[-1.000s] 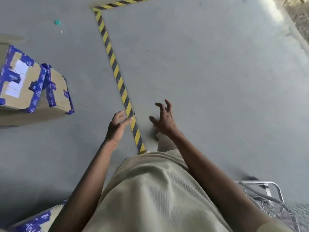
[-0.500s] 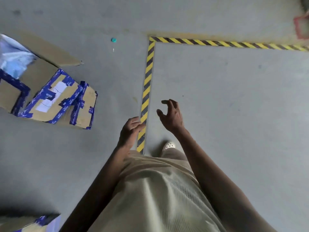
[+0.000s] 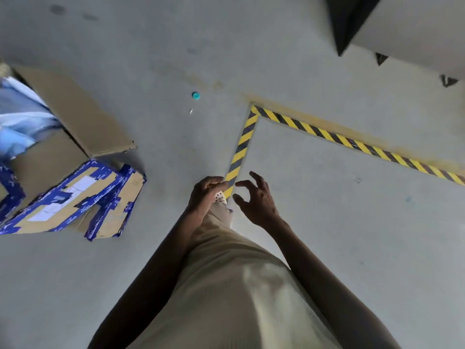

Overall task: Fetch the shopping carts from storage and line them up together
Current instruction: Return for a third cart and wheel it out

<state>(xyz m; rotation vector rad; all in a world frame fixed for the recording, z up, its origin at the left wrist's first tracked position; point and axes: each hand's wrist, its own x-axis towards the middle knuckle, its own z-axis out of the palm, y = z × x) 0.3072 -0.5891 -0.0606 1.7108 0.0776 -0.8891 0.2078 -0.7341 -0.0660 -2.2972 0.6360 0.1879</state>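
From my head camera, looking down, both my arms reach out in front of me over the grey concrete floor (image 3: pixel 327 222). My left hand (image 3: pixel 205 195) hangs with its fingers loosely curled and holds nothing. My right hand (image 3: pixel 259 205) is just beside it, fingers spread and bent, thumb out, also holding nothing. The two hands are close together but not touching. Between them shows the toe of my white perforated shoe (image 3: pixel 219 196), and below that my beige clothing (image 3: pixel 234 285) fills the lower middle of the view.

A strip of yellow-and-black hazard tape (image 3: pixel 241 144) runs on the floor from my hands away from me, then turns a corner and runs off to the right edge. To my left sit cardboard boxes: an open box (image 3: pixel 75 117) with its flap laid out and some blue-white material (image 3: pixel 20 117) inside, and just in front of it a closed box (image 3: pixel 70 197) bound with blue printed tape and bearing white labels. Farther off, a small teal cap (image 3: pixel 196 95) lies on the floor with a tiny white scrap (image 3: pixel 191 111) near it. At the top right stands a dark pointed shape (image 3: pixel 347 21) against a pale surface (image 3: pixel 415 28); I cannot tell what it is.

From this view I cannot tell where the shopping carts are.
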